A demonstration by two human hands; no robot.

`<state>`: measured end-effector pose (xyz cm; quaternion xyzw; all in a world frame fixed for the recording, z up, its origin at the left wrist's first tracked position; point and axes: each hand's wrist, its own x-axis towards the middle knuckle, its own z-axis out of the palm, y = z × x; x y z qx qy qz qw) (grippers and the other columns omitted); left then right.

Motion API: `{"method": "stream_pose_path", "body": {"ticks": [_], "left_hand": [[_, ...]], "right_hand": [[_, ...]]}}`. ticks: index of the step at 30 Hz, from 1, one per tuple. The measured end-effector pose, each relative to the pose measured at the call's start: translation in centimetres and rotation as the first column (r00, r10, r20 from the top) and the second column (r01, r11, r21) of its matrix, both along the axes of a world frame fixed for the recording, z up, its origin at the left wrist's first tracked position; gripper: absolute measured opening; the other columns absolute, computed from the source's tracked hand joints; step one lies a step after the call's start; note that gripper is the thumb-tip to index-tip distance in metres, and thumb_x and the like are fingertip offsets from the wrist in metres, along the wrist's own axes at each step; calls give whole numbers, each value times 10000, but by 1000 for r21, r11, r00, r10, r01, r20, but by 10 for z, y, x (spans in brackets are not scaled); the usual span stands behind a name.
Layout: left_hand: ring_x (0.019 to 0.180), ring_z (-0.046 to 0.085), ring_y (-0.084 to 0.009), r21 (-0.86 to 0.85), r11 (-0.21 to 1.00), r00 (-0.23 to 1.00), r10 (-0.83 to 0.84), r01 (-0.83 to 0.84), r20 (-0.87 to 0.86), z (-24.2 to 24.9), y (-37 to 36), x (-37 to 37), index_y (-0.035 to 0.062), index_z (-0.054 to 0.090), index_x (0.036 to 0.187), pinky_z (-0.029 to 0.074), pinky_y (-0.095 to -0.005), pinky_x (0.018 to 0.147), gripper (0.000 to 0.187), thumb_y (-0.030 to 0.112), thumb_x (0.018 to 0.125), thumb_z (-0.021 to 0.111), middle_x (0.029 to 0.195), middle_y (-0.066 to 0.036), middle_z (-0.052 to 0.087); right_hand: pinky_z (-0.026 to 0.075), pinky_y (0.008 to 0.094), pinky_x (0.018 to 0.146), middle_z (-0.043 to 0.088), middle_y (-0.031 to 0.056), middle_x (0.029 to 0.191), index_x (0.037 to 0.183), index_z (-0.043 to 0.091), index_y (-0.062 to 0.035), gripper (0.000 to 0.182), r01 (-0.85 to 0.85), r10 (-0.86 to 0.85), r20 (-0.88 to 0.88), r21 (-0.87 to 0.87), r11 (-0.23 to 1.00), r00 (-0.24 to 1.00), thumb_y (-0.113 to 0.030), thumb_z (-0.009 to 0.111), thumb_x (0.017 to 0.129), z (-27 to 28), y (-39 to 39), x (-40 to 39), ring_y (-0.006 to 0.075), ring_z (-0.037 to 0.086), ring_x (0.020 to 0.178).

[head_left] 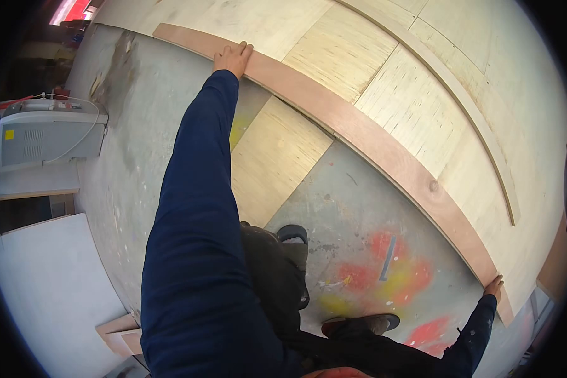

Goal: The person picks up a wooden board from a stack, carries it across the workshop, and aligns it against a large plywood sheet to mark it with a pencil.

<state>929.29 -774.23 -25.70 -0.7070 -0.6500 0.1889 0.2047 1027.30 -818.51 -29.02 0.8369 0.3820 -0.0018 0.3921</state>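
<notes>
A long reddish-brown wooden strip (359, 132) lies across the edge of pale plywood sheets (340, 47), running from the upper left to the lower right. Near its upper left part, my left hand (233, 59) rests on the strip with its fingers over the face. My right hand (495, 287) grips the strip near its lower right end, its fingers over the edge. A narrower pale wooden strip (460, 88) lies further off on the plywood, touched by neither hand.
A grey machine (50, 135) stands at the left, with a white panel (53, 283) below it. Another plywood piece (280, 157) lies on the grey, paint-stained floor (340, 208) beside my feet. Small board pieces (121, 334) are at the lower left.
</notes>
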Motion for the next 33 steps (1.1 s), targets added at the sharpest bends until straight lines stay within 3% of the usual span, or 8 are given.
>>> {"method": "stream_pose_path", "body": {"ticks": [6, 10, 13, 19, 27, 30, 32, 33], "left_hand": [[1095, 527, -365, -52, 995, 994, -79, 83, 79, -8, 12, -13, 245, 384, 1347, 511, -417, 861, 477, 106, 895, 441, 1445, 20, 370], [1071, 548, -385, -125, 989, 994, -62, 74, 93, 1, 9, -7, 229, 396, 1332, 512, -421, 879, 456, 87, 901, 437, 1404, -5, 416], [1080, 558, -368, -161, 987, 996, 16, -1, 92, 5, 14, 5, 215, 409, 1312, 511, -417, 879, 438, 66, 900, 425, 1379, -28, 436], [1113, 569, -300, -132, 991, 990, 29, -10, 139, 0, 12, 4, 193, 423, 1298, 507, -408, 881, 422, 38, 907, 389, 1367, -57, 447], [1096, 574, -322, -115, 993, 985, 44, -24, 170, -10, 16, -1, 194, 437, 1289, 493, -430, 886, 394, 77, 923, 349, 1375, -74, 437], [1110, 557, -340, -139, 989, 969, 76, -45, 233, -11, 20, 1, 207, 459, 1266, 476, -454, 894, 361, 144, 934, 332, 1364, -88, 445], [1079, 547, -391, -69, 986, 952, -130, 154, 277, -41, 40, -37, 88, 491, 1227, 440, -467, 937, 333, 171, 941, 342, 1285, -165, 501], [1075, 554, -374, -210, 951, 967, -192, 225, 167, -45, 52, -46, -4, 525, 1163, 438, -455, 939, 328, 171, 946, 352, 1235, -218, 527]], "right_hand": [[526, 447, 827, 363, 162, 1423, 1419, 199, -126, 726, 51, -51, -1, 6, 999, 999, -17, 570, 804, 3, 0, -1, 371, 609, 1024], [526, 431, 849, 370, 166, 1410, 1420, 176, -134, 930, 35, -35, -50, 4, 999, 998, -3, 723, 679, 15, 9, -22, 363, 589, 1067], [528, 427, 848, 382, 166, 1396, 1406, 196, -132, 917, 65, -65, -28, -24, 998, 997, -5, 732, 673, 20, 16, -34, 360, 581, 1083], [527, 447, 826, 432, 167, 1329, 1312, 268, -116, 760, 55, -55, -36, 8, 998, 998, -5, 703, 699, 24, 20, -47, 368, 591, 1050], [517, 464, 833, 445, 179, 1317, 1318, 278, -118, 670, 39, -38, -48, 27, 999, 998, 1, 623, 757, 27, 21, -48, 379, 583, 1057], [498, 466, 868, 436, 190, 1351, 1391, 264, -143, 559, 29, -28, -41, 4, 1000, 999, -130, 481, 876, 21, 14, -36, 376, 559, 1103], [409, 436, 1002, 390, 213, 1401, 1433, 266, -120, 560, 132, -106, -184, 136, 982, 977, -168, 435, 901, 7, 14, -17, 359, 489, 1208], [355, 409, 1052, 390, 196, 1412, 1410, 331, -100, 497, 45, -5, -273, 140, 989, 962, -250, 362, 938, -6, 0, 5, 341, 451, 1249]]}}
